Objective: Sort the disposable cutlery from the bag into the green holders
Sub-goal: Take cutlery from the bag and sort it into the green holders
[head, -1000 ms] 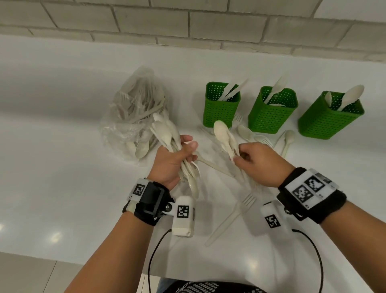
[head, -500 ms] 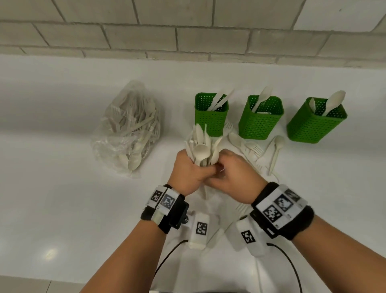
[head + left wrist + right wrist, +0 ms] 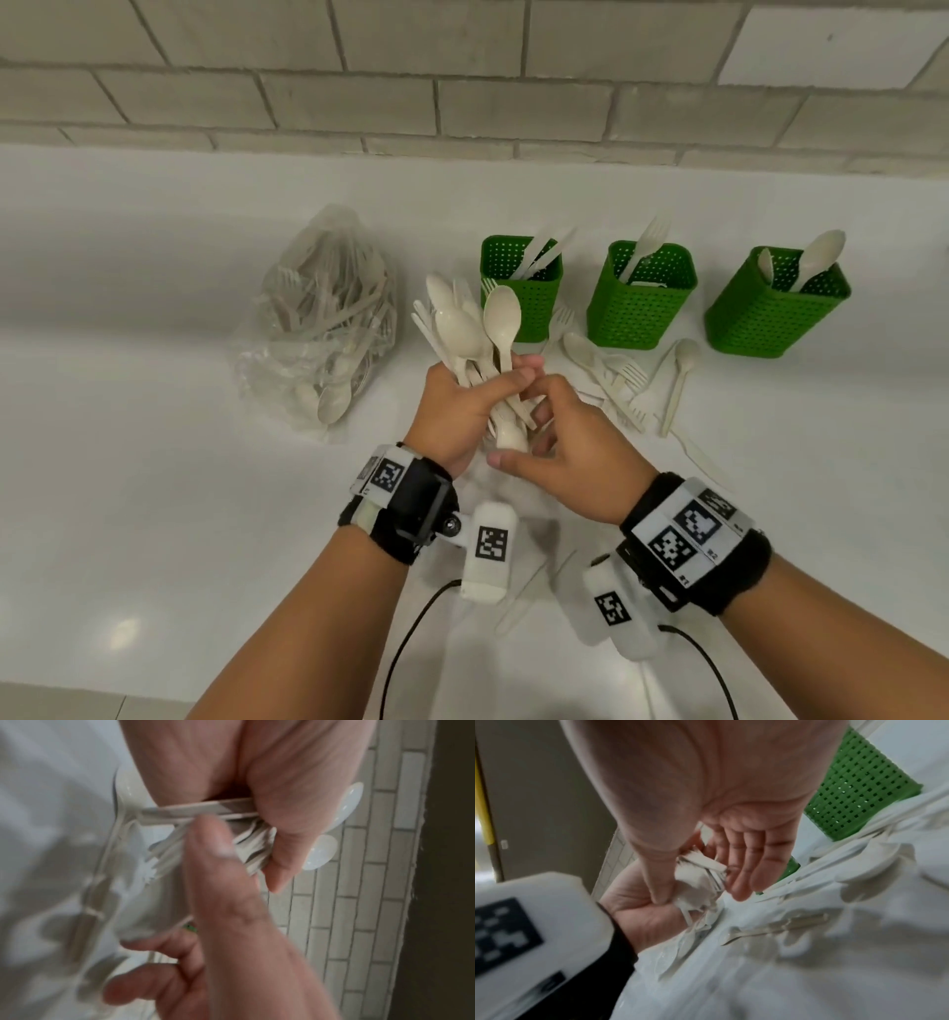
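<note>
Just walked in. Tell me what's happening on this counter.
A person is sorting disposable cutlery. The left hand grips a bunch of spoons, bowls up, while the right hand works at the handle ends with straight fingers. Three green holders stand behind, each with a few pieces in it. The clear bag is still well filled, and loose forks and spoons lie on the counter.

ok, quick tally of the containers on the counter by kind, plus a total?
green holders: 3
clear plastic bag: 1
Total: 4
</note>
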A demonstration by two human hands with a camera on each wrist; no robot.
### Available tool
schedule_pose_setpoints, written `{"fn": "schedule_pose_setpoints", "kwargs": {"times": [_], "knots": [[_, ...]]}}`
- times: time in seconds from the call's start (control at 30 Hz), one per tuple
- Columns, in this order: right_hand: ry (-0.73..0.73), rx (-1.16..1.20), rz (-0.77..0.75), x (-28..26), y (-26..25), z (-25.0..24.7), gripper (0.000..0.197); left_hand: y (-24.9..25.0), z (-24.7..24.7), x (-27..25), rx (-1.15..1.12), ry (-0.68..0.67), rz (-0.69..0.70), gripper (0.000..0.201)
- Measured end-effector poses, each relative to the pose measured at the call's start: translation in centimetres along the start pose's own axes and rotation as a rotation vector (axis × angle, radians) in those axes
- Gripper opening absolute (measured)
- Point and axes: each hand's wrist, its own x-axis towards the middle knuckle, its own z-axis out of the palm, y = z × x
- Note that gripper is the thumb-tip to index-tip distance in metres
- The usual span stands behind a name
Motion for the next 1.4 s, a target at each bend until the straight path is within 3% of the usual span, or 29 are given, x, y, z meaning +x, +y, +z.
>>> {"fn": "schedule_pose_setpoints", "kwargs": {"times": [0.13, 0.27, 0.33, 0.4, 0.5, 0.73, 0.87, 1.0, 1.07, 1.13, 1.2, 1.3, 1.4], "knots": [[0.036, 0.264, 0.056, -0.2, 0.5, -1.3, 0.038, 0.8, -0.3, 0.1, -0.144, -0.106, -0.138, 0.009], [0.215, 0.334, 0.085, 0.5, 0.1, -4.2, 0.039, 0.9, -0.7, -0.1, -0.076, -0.183, -0.178, 0.004], [0.23, 0.349, 0.058, 1.0, -0.8, -5.0, 0.043, 0.7, -0.3, -0.4, -0.015, -0.252, -0.19, 0.005], [0.198, 0.325, 0.013, 1.4, -1.5, -4.9, 0.033, 0.6, 0.5, -0.8, 0.024, -0.292, -0.187, 0.009], [0.287, 0.275, 0.035, 2.0, -0.7, -4.7, 0.032, 0.5, 1.0, -1.0, 0.005, -0.3, -0.178, 0.017], [0.346, 0.565, 0.166, 2.3, 0.1, -4.6, 0.028, 0.2, 0.8, -0.8, 0.005, -0.209, -0.204, 0.014], [0.338, 0.346, 0.158, 2.3, 0.3, -4.6, 0.033, 0.1, 1.0, -0.8, 0.08, -0.206, -0.186, 0.013], [0.242, 0.082, 0.037, 2.0, -0.3, -4.2, 0.043, 0.3, 1.3, -0.6, 0.142, -0.196, -0.139, 0.006], [0.148, 0.053, -0.005, 1.7, -0.3, -4.1, 0.033, 0.4, 1.0, -0.4, 0.134, -0.144, -0.109, 0.011], [0.041, 0.088, 0.046, 0.8, 0.1, -4.3, 0.023, 0.6, 0.3, 0.0, 0.117, -0.054, -0.071, 0.009], [-0.111, 0.055, 0.088, -0.5, 1.2, -4.6, 0.047, 0.9, -0.6, 0.4, 0.099, 0.034, -0.015, 0.011], [-0.427, -0.357, 0.019, -2.6, 2.6, -3.8, 0.067, 1.0, -1.8, 0.7, 0.069, 0.078, 0.003, 0.023], [-0.502, -0.615, -0.07, -3.5, 3.5, -2.7, 0.055, 0.9, -1.9, 0.6, 0.058, 0.057, 0.003, 0.021]]}}
